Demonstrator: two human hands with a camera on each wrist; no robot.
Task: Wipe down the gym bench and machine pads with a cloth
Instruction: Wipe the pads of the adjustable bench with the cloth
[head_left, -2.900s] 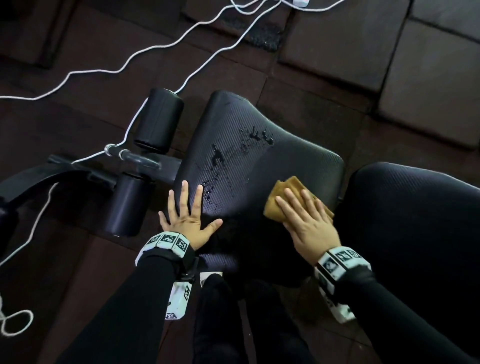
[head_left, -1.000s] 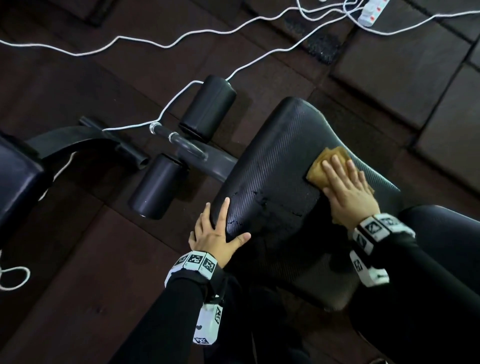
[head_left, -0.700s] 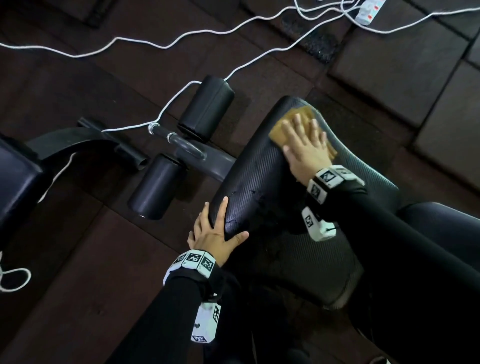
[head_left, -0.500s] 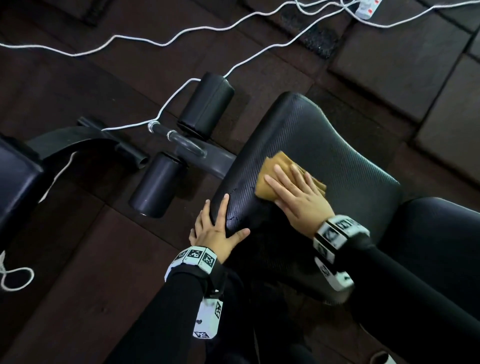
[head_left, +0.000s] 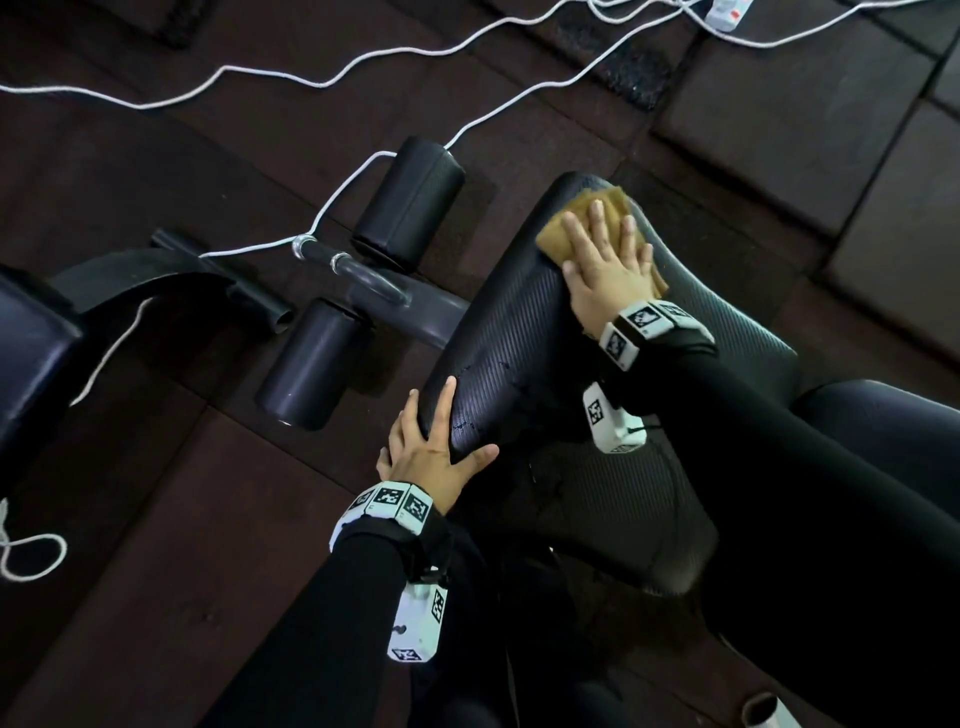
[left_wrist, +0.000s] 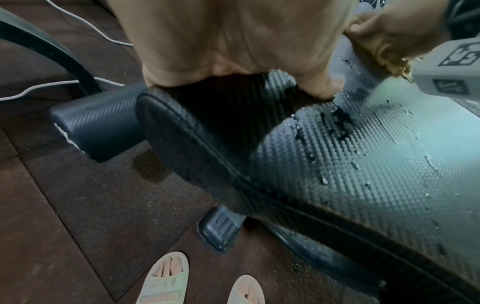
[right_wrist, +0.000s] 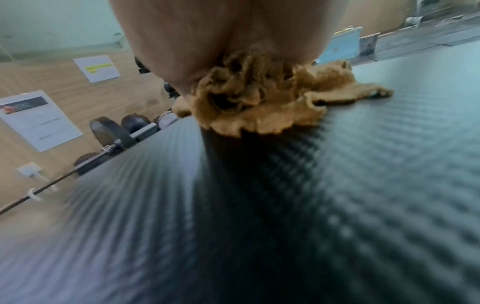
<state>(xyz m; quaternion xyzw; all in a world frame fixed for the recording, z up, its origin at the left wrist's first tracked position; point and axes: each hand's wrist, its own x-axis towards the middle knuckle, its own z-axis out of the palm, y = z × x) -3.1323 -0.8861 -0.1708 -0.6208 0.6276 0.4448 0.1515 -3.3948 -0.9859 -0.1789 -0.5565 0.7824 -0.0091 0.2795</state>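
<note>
The black textured bench seat pad (head_left: 514, 338) slopes away from me, with water droplets (left_wrist: 337, 123) on its near part. A tan cloth (head_left: 558, 234) lies at the pad's far end. My right hand (head_left: 605, 260) presses flat on the cloth with straight, spread fingers. In the right wrist view the cloth (right_wrist: 259, 102) bunches under the palm (right_wrist: 233, 30) on the pad (right_wrist: 285, 205). My left hand (head_left: 431, 452) rests on the pad's near left corner, thumb on top and straight fingers along the side. The left wrist view shows that hand (left_wrist: 233, 41) over the corner.
Two black roller pads (head_left: 410, 200) (head_left: 311, 364) sit on a metal bar (head_left: 363, 275) left of the seat. White cables (head_left: 363, 57) and a power strip (head_left: 727, 10) lie on the dark floor mats. A back pad (head_left: 883, 415) is at right. My sandalled feet (left_wrist: 163, 277) stand below.
My right hand has slid the cloth back and forth, and from the pad's middle half a second ago up to its far end. The left hand has stayed on the near corner.
</note>
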